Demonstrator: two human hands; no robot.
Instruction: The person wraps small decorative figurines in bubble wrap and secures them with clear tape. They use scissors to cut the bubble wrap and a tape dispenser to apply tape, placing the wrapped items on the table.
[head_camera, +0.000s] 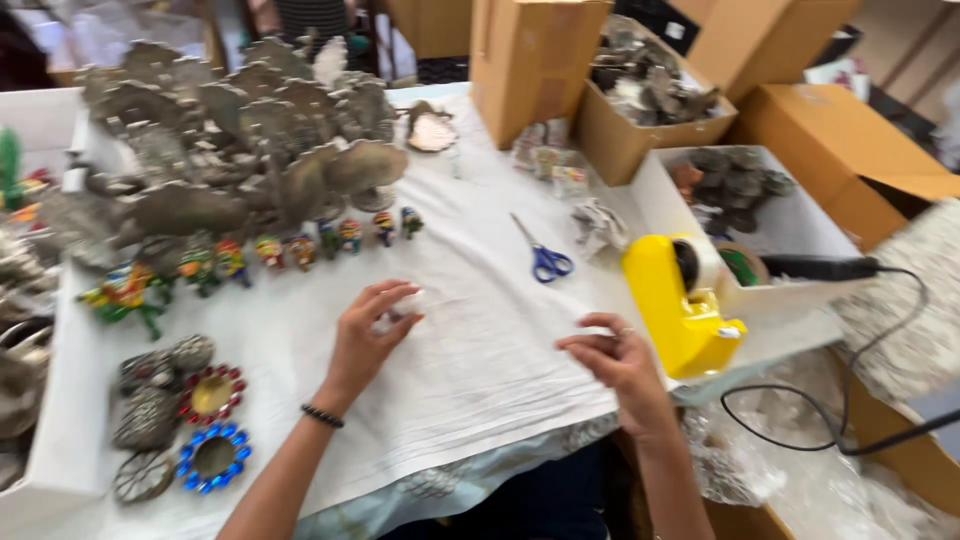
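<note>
Hands beside yellow tape dispenser

Crowded workroom under soft, even light, no window in view. White table at the centre, spread with a white cloth. Behind the table, tall brown cardboard boxes standing upright; to its right, open cartons and a closed one. Left of the table, a white tray edge. Beyond the table's far edge, blurred furniture and dark shapes. Below the table's right corner, crinkled clear plastic.
</note>
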